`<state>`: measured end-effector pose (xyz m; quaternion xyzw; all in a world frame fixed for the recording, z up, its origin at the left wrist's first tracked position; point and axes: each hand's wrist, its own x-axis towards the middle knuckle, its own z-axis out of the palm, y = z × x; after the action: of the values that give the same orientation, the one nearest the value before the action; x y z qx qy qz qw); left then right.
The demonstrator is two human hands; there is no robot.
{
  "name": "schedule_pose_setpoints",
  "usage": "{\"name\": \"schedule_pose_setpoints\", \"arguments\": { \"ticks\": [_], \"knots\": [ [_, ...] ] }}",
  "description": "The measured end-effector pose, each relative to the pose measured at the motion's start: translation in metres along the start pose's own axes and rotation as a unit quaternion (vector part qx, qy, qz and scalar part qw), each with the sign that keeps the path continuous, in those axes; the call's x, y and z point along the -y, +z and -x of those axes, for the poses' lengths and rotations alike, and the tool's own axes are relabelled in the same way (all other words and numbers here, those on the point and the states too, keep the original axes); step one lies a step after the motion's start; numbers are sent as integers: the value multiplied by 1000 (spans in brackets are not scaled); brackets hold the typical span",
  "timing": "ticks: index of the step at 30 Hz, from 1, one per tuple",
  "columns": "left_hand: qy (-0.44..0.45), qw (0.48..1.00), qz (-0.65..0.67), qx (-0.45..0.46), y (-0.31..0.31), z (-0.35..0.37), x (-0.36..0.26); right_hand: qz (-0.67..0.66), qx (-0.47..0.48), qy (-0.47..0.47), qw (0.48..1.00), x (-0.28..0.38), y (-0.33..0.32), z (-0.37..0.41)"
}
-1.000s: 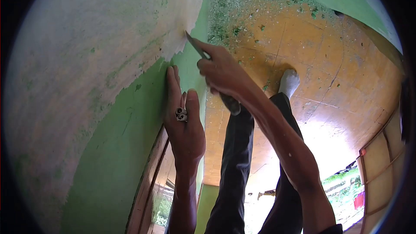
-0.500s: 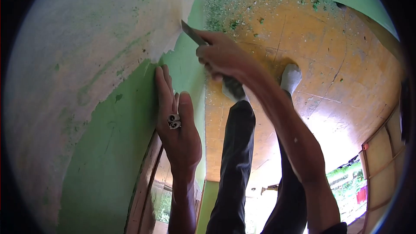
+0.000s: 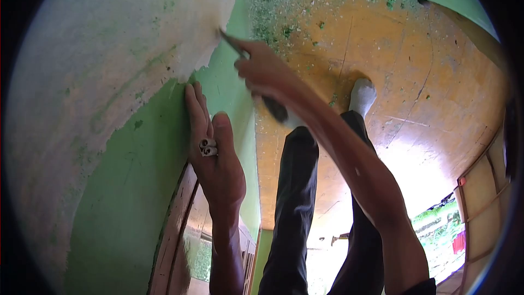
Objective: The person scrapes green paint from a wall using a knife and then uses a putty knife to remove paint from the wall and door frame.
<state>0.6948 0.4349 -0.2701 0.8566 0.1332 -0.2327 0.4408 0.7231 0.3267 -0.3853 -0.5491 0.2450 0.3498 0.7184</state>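
Head view:
- Right hand (image 3: 267, 74) clamped around the handle of a scraper (image 3: 232, 43), forefinger stretched along the blade.
- Blade tip set against the wall (image 3: 65, 131), right at the ragged edge where green paint (image 3: 125, 196) meets bare plaster (image 3: 109, 49).
- Left hand (image 3: 213, 147) laid flat on the green part just below that edge, fingers straight and close together, gripping nothing, though two small pale rolls (image 3: 207, 147) sit tucked between the fingers.
- Hands apart, the left lower and nearer the wall, the right above it.
- By the look of it, well along: upper and left stretch of the wall stripped to pale plaster, with only thin green streaks and specks on it.
- Left to do, judging from the same: a broad green band from the edge down to the wooden frame (image 3: 169, 229), and the narrow green strip by the corner.
- Green flakes (image 3: 284, 0) strewn thick over the orange floor (image 3: 426, 76) near the wall, thinner further out.
- Count: one scraper, two hands, two rolls, two dark trouser legs (image 3: 295, 207), one foot (image 3: 363, 95) in a white sock in sight, the other hidden.
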Motion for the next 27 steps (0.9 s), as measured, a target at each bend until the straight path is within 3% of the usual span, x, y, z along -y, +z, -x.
{"name": "schedule_pose_setpoints", "arguments": {
  "ticks": [5, 9, 15, 23, 27],
  "knots": [
    [-9, 1000, -2, 3, -1, -1, -4, -42, 30, 26, 998, 10, 5, 8],
    [-27, 999, 37, 10, -2, -3, -12, -5, 13, 64, 998, 4, -10, -28],
    [-15, 999, 36, 10, -1, -3, -7, -30, -27, 22, 999, -18, -7, -30],
    [-10, 1000, 20, -4, -1, -6, -3, -55, 51, 18, 997, -4, -14, -18],
    [-26, 998, 51, 10, 1, -7, -11, 15, -11, -14, 1000, -14, 0, -18]
  ]
}}
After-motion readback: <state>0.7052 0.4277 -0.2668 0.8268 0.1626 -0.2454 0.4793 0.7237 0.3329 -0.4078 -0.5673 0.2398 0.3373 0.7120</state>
